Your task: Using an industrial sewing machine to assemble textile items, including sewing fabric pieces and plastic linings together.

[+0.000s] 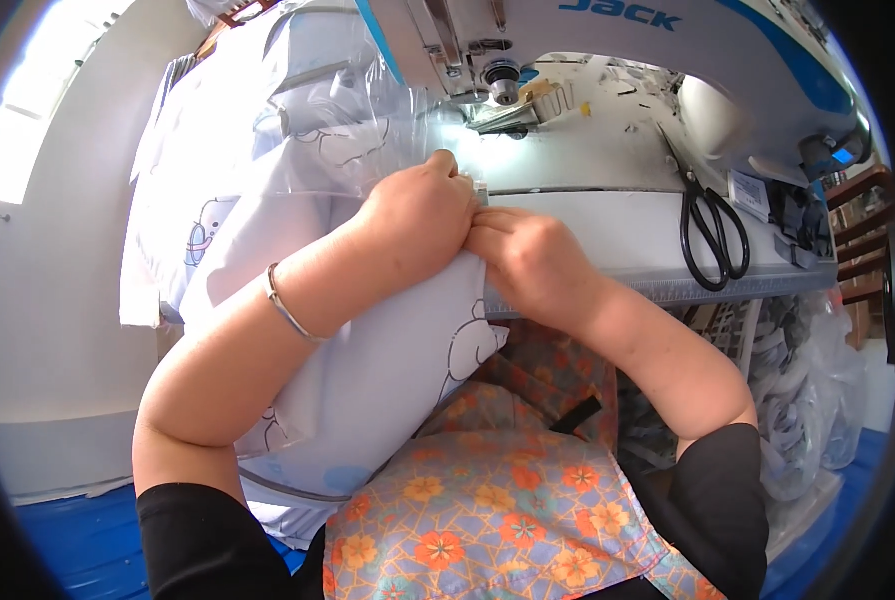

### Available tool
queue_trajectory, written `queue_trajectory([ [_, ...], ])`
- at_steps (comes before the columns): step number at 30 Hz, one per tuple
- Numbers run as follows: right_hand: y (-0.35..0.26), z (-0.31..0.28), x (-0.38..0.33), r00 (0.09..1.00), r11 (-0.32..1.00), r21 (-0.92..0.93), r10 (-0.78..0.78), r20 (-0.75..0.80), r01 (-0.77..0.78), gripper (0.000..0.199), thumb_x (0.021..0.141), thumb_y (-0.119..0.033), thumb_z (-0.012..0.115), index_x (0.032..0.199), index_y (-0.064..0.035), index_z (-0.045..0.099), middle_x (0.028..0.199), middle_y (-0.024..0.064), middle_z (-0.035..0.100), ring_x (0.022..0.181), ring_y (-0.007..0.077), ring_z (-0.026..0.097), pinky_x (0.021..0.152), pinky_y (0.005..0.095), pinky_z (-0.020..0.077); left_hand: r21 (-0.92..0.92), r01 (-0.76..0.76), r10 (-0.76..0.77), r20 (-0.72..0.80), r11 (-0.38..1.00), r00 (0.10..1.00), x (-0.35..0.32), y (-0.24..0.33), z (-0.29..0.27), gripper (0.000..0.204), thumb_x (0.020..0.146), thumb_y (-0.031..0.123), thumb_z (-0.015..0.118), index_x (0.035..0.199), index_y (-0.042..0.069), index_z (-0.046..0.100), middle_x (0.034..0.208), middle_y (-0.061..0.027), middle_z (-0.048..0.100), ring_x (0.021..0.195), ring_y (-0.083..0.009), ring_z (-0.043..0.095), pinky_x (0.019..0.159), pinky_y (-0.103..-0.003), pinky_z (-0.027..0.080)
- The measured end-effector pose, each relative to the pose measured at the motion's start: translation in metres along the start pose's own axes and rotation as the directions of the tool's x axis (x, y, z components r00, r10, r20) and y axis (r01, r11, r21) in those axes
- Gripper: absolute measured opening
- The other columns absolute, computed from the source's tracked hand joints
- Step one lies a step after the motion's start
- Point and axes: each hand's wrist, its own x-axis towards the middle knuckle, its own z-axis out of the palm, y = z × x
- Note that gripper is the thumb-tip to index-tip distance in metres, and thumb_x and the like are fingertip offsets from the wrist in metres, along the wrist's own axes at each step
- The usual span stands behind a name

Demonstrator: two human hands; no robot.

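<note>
White fabric (pixel 368 340) printed with cartoon outlines spreads over the left of the sewing table and hangs down to my lap. At its right edge, just in front of the sewing machine (pixel 608 50), my left hand (pixel 418 220) is closed with the fingers pinching the cloth. My right hand (pixel 538 262) meets it there, its fingers bent and pressed together on the same edge. The fingertips of both hands are partly hidden, so the exact fold between them cannot be seen. A clear plastic sheet (pixel 353 120) lies over the cloth beyond my left hand.
Black-handled scissors (pixel 713 235) lie right of my hands, across the ruler strip (pixel 658 290) along the table's front edge. The lit needle area (pixel 505 95) is just beyond my hands. Small dark pieces (pixel 803 220) sit at the right corner. Bagged scraps (pixel 798 400) hang below.
</note>
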Motion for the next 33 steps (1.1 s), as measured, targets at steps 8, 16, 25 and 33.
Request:
queue_trajectory([
  [8,0.021,-0.006,0.016,1.000,1.000,-0.018,-0.002,0.017,0.003,0.021,0.076,0.004,0.062,0.096,0.0021,0.067,0.090,0.0177,0.068,0.086,0.0373,0.067,0.076,0.0428,0.0565,0.089,-0.089,0.083,0.065,0.992,0.994,0.019,-0.005,-0.016,0.020,0.090,0.014,0.055,0.093,0.003,0.071,0.100,-0.0138,0.069,0.103,-0.0308,0.063,0.083,-0.037,0.057],
  [16,0.043,0.005,0.025,0.998,0.997,-0.051,0.065,0.022,-0.064,0.025,0.078,0.003,0.060,0.101,-0.0006,0.068,0.099,0.0189,0.068,0.096,0.0380,0.066,0.083,0.0442,0.0550,-0.123,-0.075,0.086,0.091,0.990,0.992,0.020,-0.018,-0.026,0.031,0.096,0.021,0.054,0.121,0.004,0.063,0.125,-0.0192,0.061,0.116,-0.0381,0.059,0.100,-0.046,0.047],
  [25,-0.015,0.014,-0.126,0.996,0.983,0.171,-0.064,-0.057,0.073,0.039,0.082,0.002,0.061,0.120,-0.0009,0.063,0.117,0.0228,0.064,0.110,0.0421,0.061,0.096,0.0434,0.0511,0.154,0.117,-0.141,0.161,0.981,0.977,-0.162,0.032,-0.070,0.085,0.067,0.016,0.083,0.142,-0.001,0.047,0.139,-0.0221,0.052,0.137,-0.0404,0.043,0.117,-0.057,0.027],
  [33,0.007,0.094,-0.118,0.824,0.361,0.777,0.459,0.333,-0.515,0.031,0.092,-0.012,0.068,0.121,-0.0015,0.066,0.118,0.0075,0.069,0.114,0.0170,0.061,0.096,0.0322,0.0498,0.055,-0.063,0.059,0.080,0.996,0.995,-0.166,0.073,-0.055,0.082,0.069,0.024,0.082,0.141,0.002,0.049,0.146,-0.0205,0.047,0.137,-0.0381,0.043,0.116,-0.062,0.022],
])
